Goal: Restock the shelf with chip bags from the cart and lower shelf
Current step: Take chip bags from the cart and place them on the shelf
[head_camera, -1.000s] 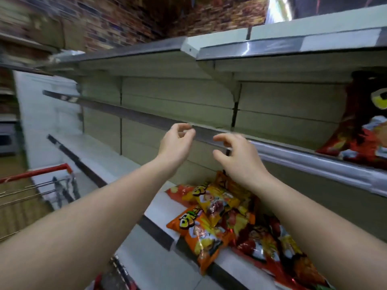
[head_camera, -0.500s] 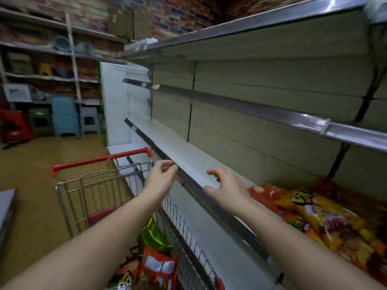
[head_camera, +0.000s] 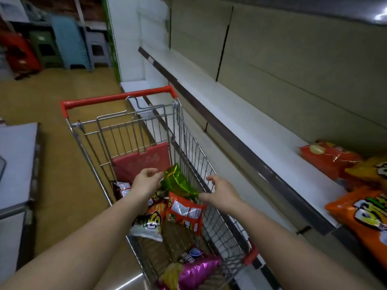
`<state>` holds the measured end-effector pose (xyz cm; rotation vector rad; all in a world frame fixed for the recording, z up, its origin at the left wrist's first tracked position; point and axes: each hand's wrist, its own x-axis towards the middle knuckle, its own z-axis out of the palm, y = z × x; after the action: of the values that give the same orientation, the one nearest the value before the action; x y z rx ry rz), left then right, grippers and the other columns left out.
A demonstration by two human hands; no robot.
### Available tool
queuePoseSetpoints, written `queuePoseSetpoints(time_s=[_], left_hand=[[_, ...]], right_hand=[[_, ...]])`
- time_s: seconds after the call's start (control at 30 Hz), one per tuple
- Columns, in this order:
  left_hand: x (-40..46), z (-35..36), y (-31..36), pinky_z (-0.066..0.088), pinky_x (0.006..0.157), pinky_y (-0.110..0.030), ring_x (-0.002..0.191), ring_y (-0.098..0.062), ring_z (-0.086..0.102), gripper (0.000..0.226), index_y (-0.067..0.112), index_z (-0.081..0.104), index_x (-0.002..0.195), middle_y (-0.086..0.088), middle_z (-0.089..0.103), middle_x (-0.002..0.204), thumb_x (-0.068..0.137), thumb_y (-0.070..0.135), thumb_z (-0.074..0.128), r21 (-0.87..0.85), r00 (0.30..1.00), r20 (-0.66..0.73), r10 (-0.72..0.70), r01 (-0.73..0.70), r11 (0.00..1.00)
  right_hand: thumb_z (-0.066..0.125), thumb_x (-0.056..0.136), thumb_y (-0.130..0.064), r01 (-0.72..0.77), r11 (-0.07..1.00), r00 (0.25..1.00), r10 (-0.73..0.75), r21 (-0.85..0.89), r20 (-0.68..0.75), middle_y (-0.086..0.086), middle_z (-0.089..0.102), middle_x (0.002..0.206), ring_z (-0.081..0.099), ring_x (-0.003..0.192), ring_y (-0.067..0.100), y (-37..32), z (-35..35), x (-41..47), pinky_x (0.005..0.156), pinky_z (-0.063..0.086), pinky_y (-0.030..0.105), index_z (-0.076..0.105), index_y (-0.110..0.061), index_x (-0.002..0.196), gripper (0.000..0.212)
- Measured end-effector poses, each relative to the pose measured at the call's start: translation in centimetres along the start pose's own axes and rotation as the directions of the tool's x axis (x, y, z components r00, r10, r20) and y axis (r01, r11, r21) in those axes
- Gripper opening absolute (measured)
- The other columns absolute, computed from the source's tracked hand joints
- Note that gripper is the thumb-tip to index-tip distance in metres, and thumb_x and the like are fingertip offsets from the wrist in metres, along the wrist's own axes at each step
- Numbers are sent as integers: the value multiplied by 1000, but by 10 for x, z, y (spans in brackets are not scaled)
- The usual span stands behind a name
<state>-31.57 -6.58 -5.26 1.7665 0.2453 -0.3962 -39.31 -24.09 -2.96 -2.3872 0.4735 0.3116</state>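
Beige shop shelving fills the right side, and a yellow-brown floor lies at the left, with stacked plastic stools far behind. A wire cart with a red handle stands just beside the shelf.

Both hands reach over the cart. The left hand has its fingers loosely curled and a little apart; the fingertips are at the upper edge of a green bag, but I cannot tell if they already touch it. The right hand is spread, fingers bent, with its thumb at the lower corner of the same green bag; it grips nothing that I can see.

Under the fingers, below the green bag, a red-orange bag stands tilted in the cart. Below the left wrist lies another orange bag. Nearer to the person, a pink bag lies in the cart.

To the right of the right hand, well apart, orange chip bags lie on the shelf.
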Motion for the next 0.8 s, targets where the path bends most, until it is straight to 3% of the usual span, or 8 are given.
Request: queuePoseSetpoints(time_s=[0.17,0.23,0.37,0.5,0.57,0.6,0.67,0.8], left_hand=[[28,23,-40,45,74,-34,75,-21,52,10,13,53,101,-8,54,88,96,22,54,-7,989,17,-144,145,989],[42,35,-56,47,86,-40,88,-26,55,20,14,54,110,-11,59,95,94,26,56,-4,980,-19,-201,200,980],[66,63,-84,42,82,-32,106,-29,56,34,11,51,124,-16,57,121,95,27,56,-20,948,-81,-308,308,951],[84,90,-114,45,76,-31,84,-21,57,29,12,51,119,-6,58,97,95,28,55,-56,913,-107,-395,391,919],[91,101,-132,45,77,-32,82,-21,56,29,11,51,119,-4,56,88,95,27,55,-79,884,-118,-451,445,892],[95,106,-142,44,75,-32,83,-23,57,31,10,51,120,-5,57,88,95,27,55,-82,873,-117,-474,467,880],[102,114,-158,45,80,-34,95,-27,59,34,11,51,121,-8,60,99,94,31,56,-72,853,-115,-509,504,861],[124,124,-179,46,85,-34,105,-27,58,41,11,49,129,-7,58,115,93,32,57,-89,824,-109,-555,548,832]], right_hand=[[67,85,-25,-51,999,990,48,18,134,7,50,135,54,113,18,34,28,49,80,43,24,38,-16,140,63],[68,84,-26,-62,998,982,57,23,179,6,49,136,52,118,19,48,38,75,83,43,24,39,-16,140,63],[67,84,-29,-57,998,955,61,-22,290,6,50,138,52,120,23,77,57,130,92,43,27,39,-14,139,64],[66,85,-20,-78,997,939,82,-27,333,10,55,132,56,115,25,104,84,167,85,46,26,43,-9,136,57],[67,83,-19,-92,995,923,103,-48,370,10,58,127,58,111,26,115,102,179,79,51,26,46,-10,133,54],[69,82,-20,-93,994,914,108,-58,391,10,58,127,58,111,27,120,112,184,83,51,30,47,-12,132,55],[71,80,-22,-96,992,903,122,-85,411,11,56,128,56,114,30,129,131,193,94,47,39,46,-14,133,59],[68,81,-22,-58,986,930,110,-156,351,14,52,128,52,115,33,138,159,212,96,46,41,43,-14,134,59]])
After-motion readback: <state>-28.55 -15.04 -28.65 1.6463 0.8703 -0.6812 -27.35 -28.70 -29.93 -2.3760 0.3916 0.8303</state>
